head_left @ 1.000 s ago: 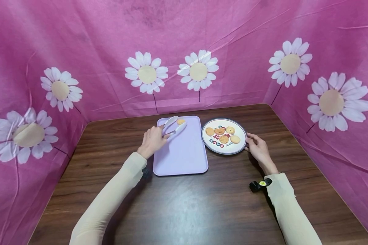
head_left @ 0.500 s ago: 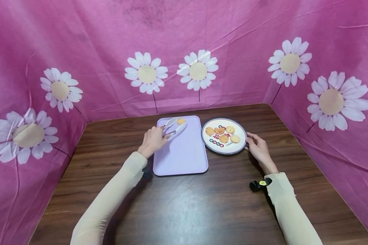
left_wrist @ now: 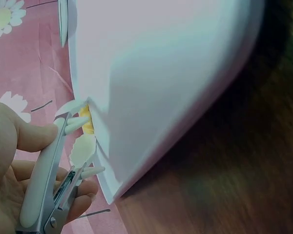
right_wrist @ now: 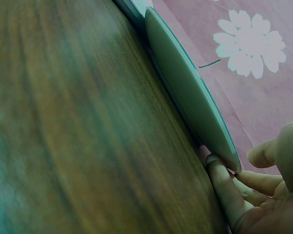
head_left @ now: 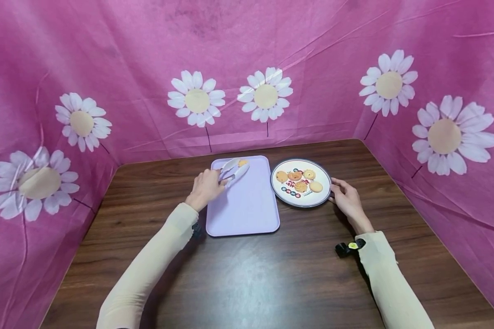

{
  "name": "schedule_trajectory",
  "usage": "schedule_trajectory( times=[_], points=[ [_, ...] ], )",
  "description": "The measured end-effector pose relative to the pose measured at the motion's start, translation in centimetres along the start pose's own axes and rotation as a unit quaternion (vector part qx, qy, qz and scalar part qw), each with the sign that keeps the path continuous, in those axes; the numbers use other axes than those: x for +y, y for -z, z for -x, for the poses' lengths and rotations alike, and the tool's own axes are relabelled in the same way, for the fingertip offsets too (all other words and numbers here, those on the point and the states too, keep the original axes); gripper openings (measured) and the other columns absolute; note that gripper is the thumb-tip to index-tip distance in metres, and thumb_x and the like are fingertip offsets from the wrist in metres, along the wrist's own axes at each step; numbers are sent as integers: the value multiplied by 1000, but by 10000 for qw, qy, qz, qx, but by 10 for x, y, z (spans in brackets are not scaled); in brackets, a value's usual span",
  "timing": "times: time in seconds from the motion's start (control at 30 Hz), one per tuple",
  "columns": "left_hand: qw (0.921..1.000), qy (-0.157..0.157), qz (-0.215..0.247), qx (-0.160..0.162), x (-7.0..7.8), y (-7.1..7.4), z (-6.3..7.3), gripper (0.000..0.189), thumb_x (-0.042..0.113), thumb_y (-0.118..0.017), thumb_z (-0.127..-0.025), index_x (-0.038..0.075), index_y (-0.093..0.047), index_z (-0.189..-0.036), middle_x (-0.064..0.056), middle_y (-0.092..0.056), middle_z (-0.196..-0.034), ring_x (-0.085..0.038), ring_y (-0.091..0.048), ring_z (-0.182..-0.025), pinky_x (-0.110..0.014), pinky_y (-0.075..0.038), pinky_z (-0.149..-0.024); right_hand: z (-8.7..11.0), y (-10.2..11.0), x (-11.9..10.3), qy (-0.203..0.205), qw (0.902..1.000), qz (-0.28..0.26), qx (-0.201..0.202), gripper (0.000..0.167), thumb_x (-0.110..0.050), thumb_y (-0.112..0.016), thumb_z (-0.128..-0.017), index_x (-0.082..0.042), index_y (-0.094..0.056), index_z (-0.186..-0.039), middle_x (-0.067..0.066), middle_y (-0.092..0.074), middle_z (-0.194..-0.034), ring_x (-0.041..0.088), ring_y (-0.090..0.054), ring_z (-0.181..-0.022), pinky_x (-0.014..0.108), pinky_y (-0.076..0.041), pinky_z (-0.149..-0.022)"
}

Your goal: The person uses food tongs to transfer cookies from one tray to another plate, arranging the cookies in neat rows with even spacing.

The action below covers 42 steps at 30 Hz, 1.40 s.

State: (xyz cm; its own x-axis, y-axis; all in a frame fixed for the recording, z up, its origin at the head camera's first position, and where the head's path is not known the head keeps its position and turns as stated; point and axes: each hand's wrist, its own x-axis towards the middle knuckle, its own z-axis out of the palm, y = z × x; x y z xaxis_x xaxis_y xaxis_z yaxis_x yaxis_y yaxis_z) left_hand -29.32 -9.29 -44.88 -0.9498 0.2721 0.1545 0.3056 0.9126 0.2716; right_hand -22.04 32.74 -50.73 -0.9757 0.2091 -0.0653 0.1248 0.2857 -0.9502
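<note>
On the lilac tray (head_left: 244,208), my left hand (head_left: 206,187) grips a pair of white-tipped tongs (head_left: 239,172), thumb on one arm and fingers on the other. Its jaws stand apart near the tray's far edge, around a small golden cookie (head_left: 242,162). In the left wrist view the cookie (left_wrist: 87,121) is partly hidden by the tongs (left_wrist: 44,168). At the right, my right hand (head_left: 347,198) holds the rim of a round white plate (head_left: 290,200) with several cookies on it. In the right wrist view its fingers (right_wrist: 222,178) reach under the plate's edge (right_wrist: 185,87).
Tray and plate stand side by side on a dark wooden table (head_left: 247,278), the plate close to the tray's right edge. A pink cloth (head_left: 230,45) with white daisies hangs behind and along both sides. Black straps are on both wrists.
The tongs have shifted slightly, and their jaws now cover a bit more of the cookie on the tray. My right hand and the plate have stayed in place.
</note>
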Motion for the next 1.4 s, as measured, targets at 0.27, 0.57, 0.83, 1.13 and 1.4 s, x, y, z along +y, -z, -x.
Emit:
schedule_trajectory(
  times=[0.27,0.57,0.83,1.13,1.4],
  points=[
    [9996,-135,-182,145,-2,-3,2,30,31,-71,-98,2,-72,-103,-13,-65,-75,-32,-62,-67,-50,-52,-62,1,0,-1,-49,10000,19,-21,52,-22,-42,-112,3,-40,-157,34,-53,-146,-15,-57,-87,8,-54,-79],
    [9989,-251,-267,304,-4,-5,3,29,28,-71,-98,1,-72,-107,-17,-69,-80,-37,-68,-71,-52,-54,-63,0,0,-1,-54,10000,16,10,52,-22,-42,-112,3,-41,-157,33,-53,-145,-15,-57,-86,9,-54,-79],
    [9982,-330,-268,423,-6,-7,5,29,28,-72,-97,1,-72,-108,-19,-72,-82,-40,-70,-74,-54,-55,-64,-1,0,0,-111,9999,45,-1,53,-24,-41,-112,2,-40,-157,33,-53,-146,-14,-57,-86,9,-54,-79],
    [9978,-342,-218,523,-8,-8,8,29,27,-72,-97,1,-72,-109,-16,-69,-77,-36,-65,-67,-52,-53,-61,-2,0,-1,-191,9998,49,-21,53,-24,-40,-112,1,-39,-158,32,-52,-148,-12,-57,-86,8,-54,-79],
    [9976,-347,-88,585,-8,-7,11,25,26,-72,-96,2,-72,-105,-11,-62,-69,-32,-59,-62,-51,-51,-58,-2,0,-1,-171,9998,58,-34,53,-24,-40,-112,2,-39,-158,32,-52,-148,-13,-57,-87,8,-54,-79]
  ],
)
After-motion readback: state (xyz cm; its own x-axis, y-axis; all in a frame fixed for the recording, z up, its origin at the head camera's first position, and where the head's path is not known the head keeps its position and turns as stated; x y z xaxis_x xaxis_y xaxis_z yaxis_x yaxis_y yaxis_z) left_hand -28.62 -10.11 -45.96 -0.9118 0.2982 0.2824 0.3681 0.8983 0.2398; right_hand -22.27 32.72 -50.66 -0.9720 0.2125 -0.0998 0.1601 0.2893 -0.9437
